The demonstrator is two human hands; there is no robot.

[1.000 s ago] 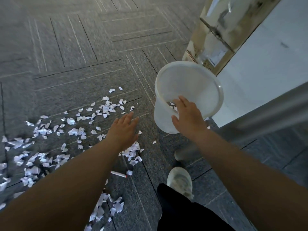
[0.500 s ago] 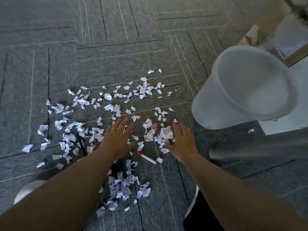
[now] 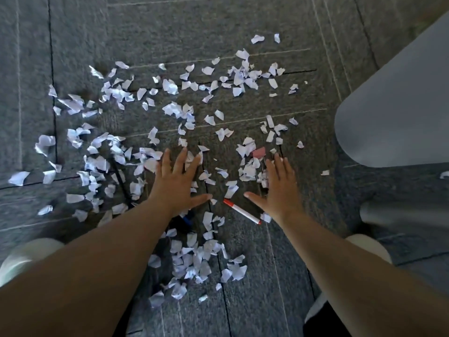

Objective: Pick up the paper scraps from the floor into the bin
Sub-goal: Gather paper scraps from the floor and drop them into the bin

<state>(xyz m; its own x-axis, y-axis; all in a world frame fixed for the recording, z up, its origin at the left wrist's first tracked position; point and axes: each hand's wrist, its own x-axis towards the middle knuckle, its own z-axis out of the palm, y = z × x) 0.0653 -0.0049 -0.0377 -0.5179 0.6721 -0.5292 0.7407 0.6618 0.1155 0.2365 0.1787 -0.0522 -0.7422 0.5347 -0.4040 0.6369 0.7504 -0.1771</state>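
This place looks like an office or a similar work room, not a home. The floor is made of grey carpet tiles (image 3: 218, 25) with short pile, thin pale stripes and straight dark seams between them, and this floor fills the whole frame. In the middle and at the left lie many torn white paper scraps (image 3: 170, 86). Near the lower centre lies a white marker pen with a red cap (image 3: 241, 211), and up and to the right of it a small pink eraser (image 3: 259, 152). At the right edge is a translucent white plastic bin (image 3: 401, 105).
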